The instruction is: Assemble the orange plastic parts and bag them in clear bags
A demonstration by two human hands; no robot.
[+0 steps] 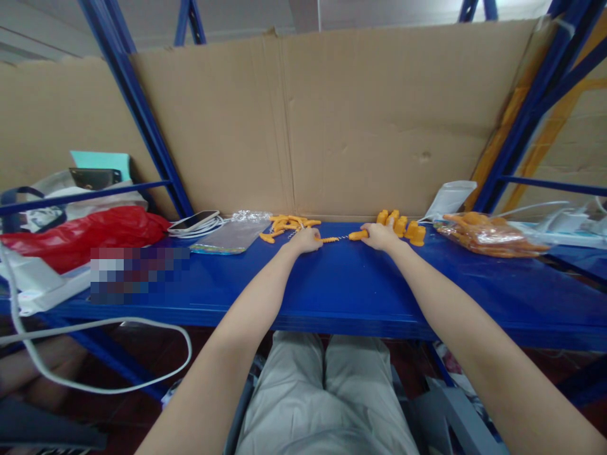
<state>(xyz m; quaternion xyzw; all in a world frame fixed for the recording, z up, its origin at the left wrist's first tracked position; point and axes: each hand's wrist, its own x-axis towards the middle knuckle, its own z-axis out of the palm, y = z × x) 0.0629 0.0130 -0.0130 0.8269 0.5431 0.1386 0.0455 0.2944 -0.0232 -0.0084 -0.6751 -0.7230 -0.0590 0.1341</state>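
Note:
My left hand [307, 240] is closed on the end of a small orange ridged piece [330, 240] just above the blue tabletop. A thin, twisted, metallic-looking strand [343, 237] runs from it toward a smooth orange rod-shaped piece [358, 235]. The rod's other end is in the closed fingers of my right hand [380, 236]. Behind my left hand lies a loose pile of curved orange pieces [287, 224], with thin strands among them. Several orange block-like pieces [416, 234] stand beyond and to the right of my right hand. My fingers partly hide both held ends.
A clear plastic bag [232, 235] and a phone with white cable [199, 222] lie left. A red bag [95, 234] and a power strip [57, 287] are farther left. On the right is a bag of orange pieces [490, 235]. Cardboard [379, 120] closes off the back.

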